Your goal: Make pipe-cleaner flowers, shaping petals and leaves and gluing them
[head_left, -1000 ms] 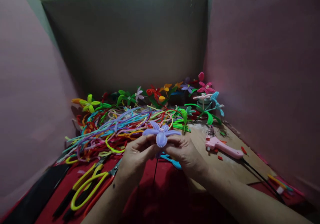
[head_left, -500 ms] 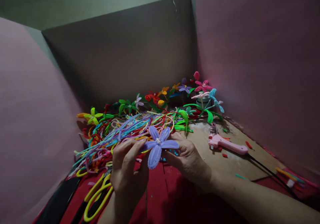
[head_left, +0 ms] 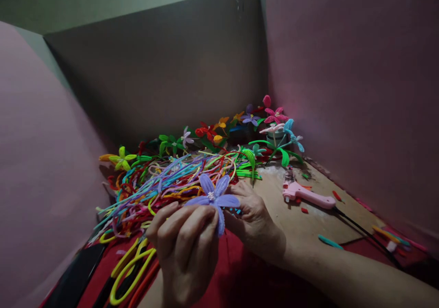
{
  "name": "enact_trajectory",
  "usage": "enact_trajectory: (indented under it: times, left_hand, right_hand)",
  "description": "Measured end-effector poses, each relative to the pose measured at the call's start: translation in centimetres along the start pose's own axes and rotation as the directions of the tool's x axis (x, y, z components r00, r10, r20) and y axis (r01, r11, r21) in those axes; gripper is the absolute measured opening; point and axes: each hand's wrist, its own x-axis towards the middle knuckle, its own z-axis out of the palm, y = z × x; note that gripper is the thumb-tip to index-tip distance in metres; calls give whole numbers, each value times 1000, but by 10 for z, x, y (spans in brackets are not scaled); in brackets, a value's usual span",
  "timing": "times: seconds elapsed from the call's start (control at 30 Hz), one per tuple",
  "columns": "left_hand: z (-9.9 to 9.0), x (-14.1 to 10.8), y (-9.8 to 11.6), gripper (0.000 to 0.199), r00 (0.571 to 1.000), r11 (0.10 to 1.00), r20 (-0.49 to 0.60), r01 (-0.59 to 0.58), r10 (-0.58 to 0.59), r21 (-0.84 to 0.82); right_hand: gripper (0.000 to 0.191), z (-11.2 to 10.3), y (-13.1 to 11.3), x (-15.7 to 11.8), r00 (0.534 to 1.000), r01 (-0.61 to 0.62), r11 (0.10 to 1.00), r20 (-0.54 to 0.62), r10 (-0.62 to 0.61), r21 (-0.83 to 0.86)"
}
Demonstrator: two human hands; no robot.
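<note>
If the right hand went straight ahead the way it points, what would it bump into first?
Probably the purple fuzzy flower with the whitish centre, close by the right hand's fingers. Beyond it seems to lie the tangle of coloured fuzzy stems, though one view leaves depth unclear.

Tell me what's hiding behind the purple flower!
Behind the purple flower are fuzzy colourful sticks and part of the right hand. The purple flower and left hand cover the rest, so that can't be seen.
</note>
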Motion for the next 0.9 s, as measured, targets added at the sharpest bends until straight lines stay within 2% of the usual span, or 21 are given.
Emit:
enact_trajectory:
  times: [0.17, 0.3, 0.4, 0.5, 0.53, 0.57, 0.73, 0.8, 0.9]
  left_hand:
    - [5, -4, 8, 23, 999, 999, -21, 28, -29, -18]
    - [5, -13, 4, 29, 999, 996, -1, 40, -40, -74]
    - [-6, -11, -2, 36, 997, 988, 78, 12, 0, -156]
    - [-19, 1, -6, 39, 977, 929, 184, 163, -106, -332]
    - [-22, 5, -6, 38, 965, 923, 205, 223, -163, -314]
    - [-24, 9, -6, 36, 965, 940, 223, 198, -137, -279]
    - [-22, 16, -2, 30, 954, 999, 299, -15, 27, -43]
    - [-18, 15, 2, 25, 957, 999, 287, -41, 38, 2]
    - [-10, 14, 12, 20, 978, 997, 207, -16, 2, 70]
  right_hand:
    - [24, 0, -1, -1, 1000, 5, 1000, -24, -4, 16]
    - [23, 0, -1, 0, 1000, 7, 1000, -23, -7, -10]
    - [21, 1, -1, 0, 999, 39, 998, -28, -41, -52]
    - [15, 3, 1, -2, 996, 80, 991, -36, -84, -105]
    - [13, 4, 2, -2, 995, 90, 989, -41, -96, -121]
    - [12, 4, 2, -3, 993, 98, 986, -45, -105, -138]
    - [9, 4, -2, -5, 990, 125, 966, -35, -136, -227]
    - [11, 4, -3, -7, 989, 134, 958, -28, -146, -252]
    - [18, 5, -3, -8, 987, 144, 955, -27, -156, -259]
